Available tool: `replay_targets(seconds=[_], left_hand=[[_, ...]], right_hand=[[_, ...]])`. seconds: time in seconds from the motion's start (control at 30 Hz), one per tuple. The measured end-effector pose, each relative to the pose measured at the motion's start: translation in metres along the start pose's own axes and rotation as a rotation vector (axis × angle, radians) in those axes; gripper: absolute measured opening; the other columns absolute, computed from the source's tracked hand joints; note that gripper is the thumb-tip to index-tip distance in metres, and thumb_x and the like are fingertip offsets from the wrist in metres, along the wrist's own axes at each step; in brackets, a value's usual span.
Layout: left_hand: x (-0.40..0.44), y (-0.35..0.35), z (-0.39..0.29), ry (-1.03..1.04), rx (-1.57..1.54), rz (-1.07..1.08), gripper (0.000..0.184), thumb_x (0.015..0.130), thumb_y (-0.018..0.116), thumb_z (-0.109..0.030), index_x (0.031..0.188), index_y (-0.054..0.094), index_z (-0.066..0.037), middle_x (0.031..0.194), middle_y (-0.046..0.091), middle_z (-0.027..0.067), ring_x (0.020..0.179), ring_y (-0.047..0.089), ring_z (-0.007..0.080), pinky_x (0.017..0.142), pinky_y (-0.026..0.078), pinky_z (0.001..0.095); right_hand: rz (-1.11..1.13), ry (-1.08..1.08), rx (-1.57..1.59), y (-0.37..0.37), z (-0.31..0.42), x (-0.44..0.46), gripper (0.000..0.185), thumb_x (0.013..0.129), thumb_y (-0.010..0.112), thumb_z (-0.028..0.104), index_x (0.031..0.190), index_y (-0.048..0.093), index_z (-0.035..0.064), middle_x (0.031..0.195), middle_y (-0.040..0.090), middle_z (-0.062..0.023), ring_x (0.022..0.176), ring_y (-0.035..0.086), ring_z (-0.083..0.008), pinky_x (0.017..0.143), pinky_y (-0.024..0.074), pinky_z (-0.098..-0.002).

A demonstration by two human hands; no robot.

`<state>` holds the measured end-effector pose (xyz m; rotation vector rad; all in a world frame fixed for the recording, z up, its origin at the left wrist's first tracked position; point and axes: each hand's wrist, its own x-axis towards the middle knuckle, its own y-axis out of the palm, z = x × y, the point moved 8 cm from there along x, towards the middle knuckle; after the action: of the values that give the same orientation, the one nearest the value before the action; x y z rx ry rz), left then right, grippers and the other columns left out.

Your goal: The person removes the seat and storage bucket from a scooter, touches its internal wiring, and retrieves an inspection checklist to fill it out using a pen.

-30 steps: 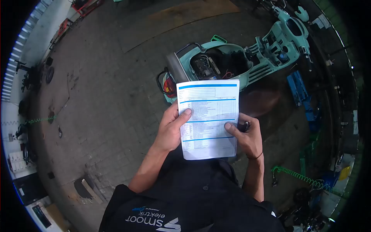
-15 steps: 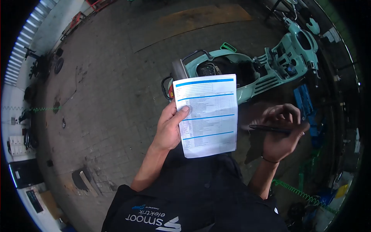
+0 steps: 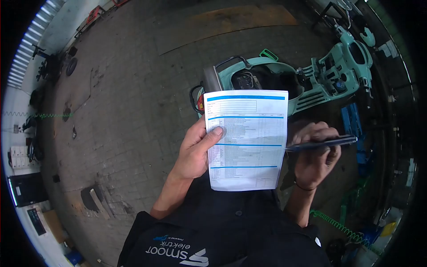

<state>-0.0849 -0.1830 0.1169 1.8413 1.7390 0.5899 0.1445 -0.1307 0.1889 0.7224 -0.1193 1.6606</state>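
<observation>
My left hand (image 3: 195, 149) grips a printed form (image 3: 249, 133) by its left edge, thumb flat on the front. The sheet is white with blue bars and rows of small print too fine to read. It is upright in front of my chest. Just past the right edge of the form, my right hand (image 3: 316, 155) pinches a dark pen (image 3: 327, 143), blurred by motion. One end of the pen points to the sheet's right edge. Behind the form stands a mint-green scooter (image 3: 307, 100) with its seat area open; the paper hides part of its rear.
A rusty flat sheet (image 3: 240, 22) lies on the paved floor beyond the scooter. Blue metal parts (image 3: 353, 124) and a coiled green hose (image 3: 338, 224) are at the right. A wheel (image 3: 71, 66) leans near the left wall.
The form has shifted slightly right in view and turned more squarely to me. The right hand has moved left, nearer the sheet, and the pen has swung in its fingers.
</observation>
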Motion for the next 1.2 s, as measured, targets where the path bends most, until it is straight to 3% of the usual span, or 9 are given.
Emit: replay_targets(seconds=[0.07, 0.23, 0.43, 0.57, 0.63, 0.67, 0.77, 0.87, 1.2], left_hand=[[-0.002, 0.002, 0.001, -0.008, 0.024, -0.024, 0.040, 0.105, 0.048, -0.010, 0.141, 0.045, 0.006, 0.133, 0.061, 0.0163, 0.120, 0.061, 0.0211, 0.103, 0.048, 0.0350], [-0.002, -0.004, 0.014, -0.069, 0.144, -0.132, 0.039, 0.099, 0.060, -0.006, 0.135, 0.053, 0.006, 0.126, 0.066, 0.0136, 0.114, 0.063, 0.0200, 0.100, 0.048, 0.0342], [0.004, -0.011, 0.026, -0.143, 0.135, -0.057, 0.056, 0.087, 0.068, 0.002, 0.139, 0.049, 0.007, 0.130, 0.064, 0.0208, 0.114, 0.067, 0.0287, 0.100, 0.053, 0.0415], [0.003, -0.005, 0.025, -0.209, -0.148, 0.001, 0.064, 0.083, 0.065, 0.006, 0.143, 0.045, 0.007, 0.134, 0.061, 0.0256, 0.121, 0.064, 0.0355, 0.103, 0.051, 0.0465], [0.002, 0.000, 0.025, -0.298, -0.187, -0.024, 0.065, 0.081, 0.068, 0.005, 0.142, 0.046, 0.009, 0.134, 0.061, 0.0243, 0.124, 0.061, 0.0357, 0.108, 0.046, 0.0470], [0.002, -0.007, 0.029, -0.325, -0.065, -0.070, 0.065, 0.081, 0.067, 0.004, 0.142, 0.046, 0.011, 0.134, 0.061, 0.0252, 0.123, 0.061, 0.0375, 0.107, 0.047, 0.0465], [0.003, -0.004, 0.030, -0.421, -0.090, 0.028, 0.062, 0.084, 0.062, 0.003, 0.143, 0.045, 0.010, 0.135, 0.061, 0.0247, 0.121, 0.062, 0.0365, 0.106, 0.047, 0.0455], [0.001, 0.003, 0.023, -0.401, -0.098, 0.013, 0.062, 0.084, 0.060, 0.004, 0.144, 0.044, 0.010, 0.137, 0.059, 0.0248, 0.125, 0.059, 0.0356, 0.109, 0.044, 0.0448], [-0.006, 0.012, 0.013, -0.408, -0.049, 0.007, 0.065, 0.084, 0.059, 0.005, 0.147, 0.042, 0.006, 0.141, 0.057, 0.0229, 0.131, 0.055, 0.0350, 0.113, 0.040, 0.0448]], right_hand=[[-0.006, -0.035, -0.085, 0.000, -0.012, -0.003, 0.031, 0.094, 0.071, 0.025, 0.098, 0.062, -0.0042, 0.087, 0.061, -0.0123, 0.075, 0.059, -0.0195, 0.070, 0.0542, -0.0336], [0.023, 0.296, 0.055, 0.019, -0.033, -0.017, 0.016, 0.096, 0.066, 0.008, 0.106, 0.062, -0.0044, 0.096, 0.062, -0.0095, 0.083, 0.063, -0.0162, 0.078, 0.0537, -0.0312], [0.001, 0.398, 0.099, 0.024, -0.052, -0.028, 0.026, 0.097, 0.071, 0.018, 0.108, 0.062, -0.0028, 0.096, 0.063, -0.0058, 0.084, 0.062, -0.0137, 0.076, 0.0513, -0.0299], [0.007, 0.414, -0.042, 0.021, -0.048, -0.029, 0.027, 0.089, 0.080, 0.018, 0.102, 0.063, 0.0003, 0.094, 0.062, -0.0037, 0.081, 0.058, -0.0111, 0.074, 0.0479, -0.0281], [0.111, 0.316, -0.248, 0.023, -0.040, -0.025, 0.027, 0.084, 0.083, 0.014, 0.096, 0.063, 0.0015, 0.089, 0.061, -0.0027, 0.081, 0.057, -0.0103, 0.073, 0.0465, -0.0272], [0.087, 0.352, -0.169, 0.021, -0.044, -0.027, 0.027, 0.079, 0.084, 0.010, 0.092, 0.062, 0.0021, 0.084, 0.061, -0.0026, 0.080, 0.056, -0.0098, 0.071, 0.0451, -0.0267], [0.034, 0.128, -0.154, 0.021, -0.026, -0.019, 0.018, 0.077, 0.077, 0.000, 0.087, 0.062, -0.0016, 0.082, 0.063, -0.0070, 0.073, 0.057, -0.0141, 0.066, 0.0441, -0.0277], [0.093, -0.031, -0.408, 0.023, -0.005, -0.014, 0.021, 0.068, 0.074, -0.002, 0.086, 0.065, -0.0025, 0.076, 0.064, -0.0107, 0.067, 0.060, -0.0193, 0.062, 0.0455, -0.0306], [0.163, -0.082, -0.673, 0.045, 0.013, -0.004, 0.023, 0.063, 0.074, -0.004, 0.085, 0.067, -0.0007, 0.073, 0.065, -0.0102, 0.065, 0.062, -0.0228, 0.060, 0.0487, -0.0320]])
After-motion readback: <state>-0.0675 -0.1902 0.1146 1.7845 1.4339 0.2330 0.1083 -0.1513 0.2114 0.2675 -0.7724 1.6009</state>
